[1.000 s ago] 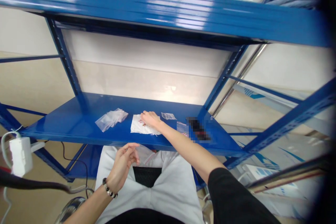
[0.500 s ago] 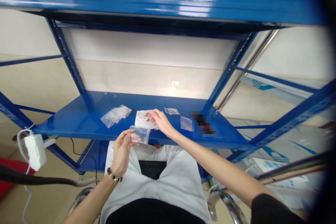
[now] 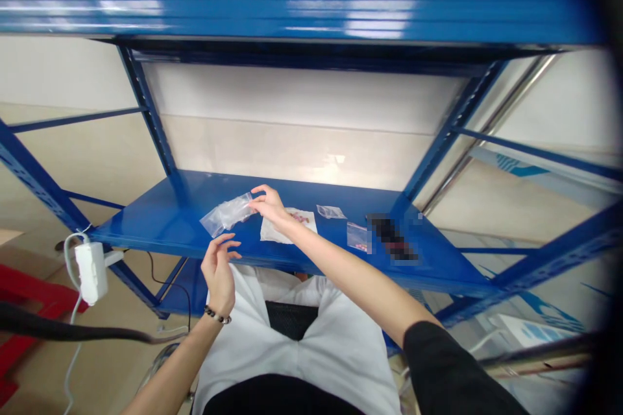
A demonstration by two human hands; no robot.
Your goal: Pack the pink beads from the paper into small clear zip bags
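My right hand reaches across to the left, its thumb and finger pinched at the right edge of a pile of clear plastic zip bags. Nearer to me, by the shelf's front edge, my left hand is open with curved fingers apart and nothing visible in it. Partly behind my right forearm lies a white paper sheet bearing small reddish pieces. To its right are a flat clear bag and a small zip bag with reddish pieces at its bottom.
A dark, pixelated object lies toward the right of the blue shelf. An upper blue beam crosses above, with posts on both sides. A white power strip hangs at the left, near a red object below.
My right hand has moved left from the pieces on the paper to the bag pile. The clear bag has left my left hand, whose fingers have opened. The view has shifted slightly.
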